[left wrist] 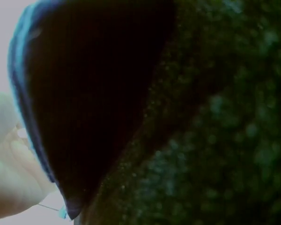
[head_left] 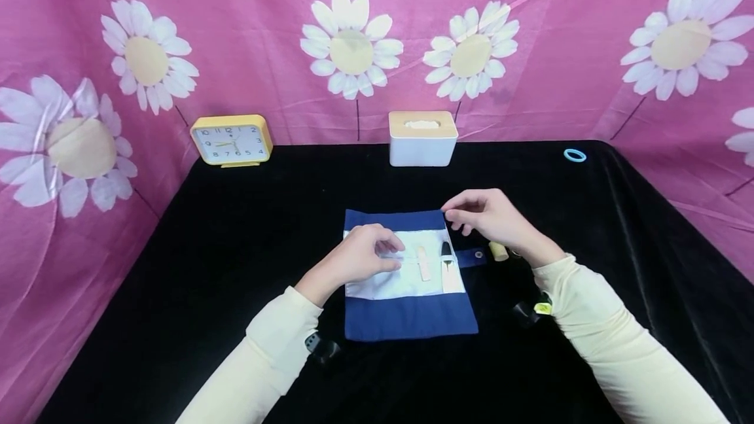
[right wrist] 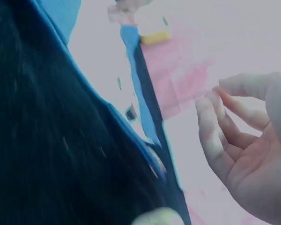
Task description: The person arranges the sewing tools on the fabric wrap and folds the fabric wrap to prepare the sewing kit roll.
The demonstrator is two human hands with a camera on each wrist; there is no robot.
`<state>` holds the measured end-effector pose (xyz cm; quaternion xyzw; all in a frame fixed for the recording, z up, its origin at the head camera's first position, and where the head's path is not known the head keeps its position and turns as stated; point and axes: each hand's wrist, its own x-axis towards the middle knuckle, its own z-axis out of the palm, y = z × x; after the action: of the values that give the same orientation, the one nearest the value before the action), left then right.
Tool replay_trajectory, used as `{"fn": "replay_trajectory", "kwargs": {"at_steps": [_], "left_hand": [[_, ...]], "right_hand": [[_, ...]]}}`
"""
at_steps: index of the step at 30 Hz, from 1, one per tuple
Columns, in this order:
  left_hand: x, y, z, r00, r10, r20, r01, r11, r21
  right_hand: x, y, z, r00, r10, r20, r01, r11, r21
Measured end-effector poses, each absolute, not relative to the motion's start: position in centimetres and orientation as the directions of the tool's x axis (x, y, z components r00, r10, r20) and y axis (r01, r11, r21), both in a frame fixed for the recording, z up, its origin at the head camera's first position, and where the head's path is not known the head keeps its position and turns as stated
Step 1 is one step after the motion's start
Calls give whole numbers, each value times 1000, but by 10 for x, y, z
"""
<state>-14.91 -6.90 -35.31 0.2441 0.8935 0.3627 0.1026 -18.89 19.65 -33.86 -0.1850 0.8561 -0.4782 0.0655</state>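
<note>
A navy fabric roll-up pouch with a white lining lies unfolded on the black cloth. Over the left part of the lining hovers my left hand, thumb and fingers bent and apart. At the pouch's far right corner, the thumb and fingertips of my right hand pinch together; the right wrist view shows a faint thin thing at them, its kind too blurred to tell. In the lining sit a pale strip and a black-topped slim tool. A strap with a snap sticks out rightward.
A pale yellow small cylinder lies by the strap, partly under my right wrist. Along the back stand a yellow clock and a white tissue box. A blue ring lies at the back right. Pink flowered fabric encloses the table.
</note>
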Motion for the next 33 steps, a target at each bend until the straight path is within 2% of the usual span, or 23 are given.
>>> {"fn": "replay_trajectory", "kwargs": {"at_steps": [8,22,28,33], "left_hand": [[-153,-77,-355,-872,487,-44,316,630,710],[-155,-80,-362,-867,496,-50,329,643,692],[-153,-75,-365,-867,498,-30,337,628,702],[-151,-71,-368,-873,488,6,357,629,691]], "right_hand": [[-184,245,-336,-963,-252,96,-199,424,-883],[-184,309,-378,-986,-162,41,-87,285,-955],[-182,322,-387,-990,-122,73,-111,337,-935],[-179,328,-388,-997,-68,21,-49,446,-894]]}}
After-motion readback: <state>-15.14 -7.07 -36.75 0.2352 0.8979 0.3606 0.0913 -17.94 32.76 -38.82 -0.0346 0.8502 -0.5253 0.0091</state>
